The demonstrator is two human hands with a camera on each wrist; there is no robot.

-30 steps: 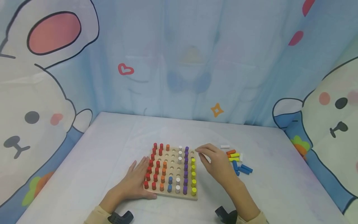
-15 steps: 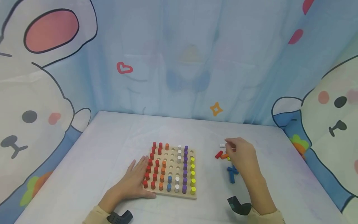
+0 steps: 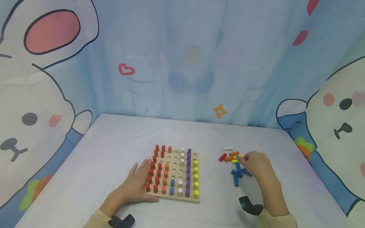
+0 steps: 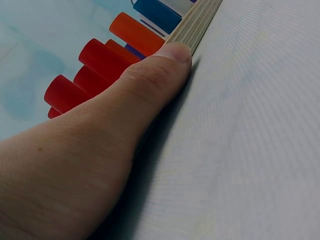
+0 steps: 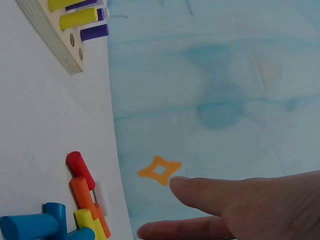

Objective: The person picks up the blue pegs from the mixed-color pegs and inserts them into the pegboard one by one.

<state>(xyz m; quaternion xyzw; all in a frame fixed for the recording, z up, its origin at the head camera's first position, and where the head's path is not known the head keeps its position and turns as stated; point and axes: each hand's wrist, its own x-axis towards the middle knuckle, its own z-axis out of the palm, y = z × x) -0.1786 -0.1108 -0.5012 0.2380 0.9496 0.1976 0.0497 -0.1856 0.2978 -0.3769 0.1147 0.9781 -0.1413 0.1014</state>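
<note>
Nearby, jumbled blue pegs (image 3: 236,180), patterned curtain (image 3: 188,104)

Pale blue cloth backdrop (image 3: 194,98) behind white tabletop (image 3: 128,133), soft vertical folds. Left: large white cartoon animal (image 3: 42,91), dark outline, pink inner ear (image 3: 52,31), grey nose, rosy cheek. Right: second white cartoon animal (image 3: 322,120), cut by frame edge, white-and-blue shape beside it. Orange-and-green print low on each: left carrot (image 3: 41,186), right carrot (image 3: 307,154). Between animals: red heart outline (image 3: 127,73); orange four-pointed star (image 3: 223,112), lower, near tabletop's far edge. Faint blue bow shape (image 3: 191,84) mid-cloth. Pink petal-like marks (image 3: 300,38) upper right.
</note>
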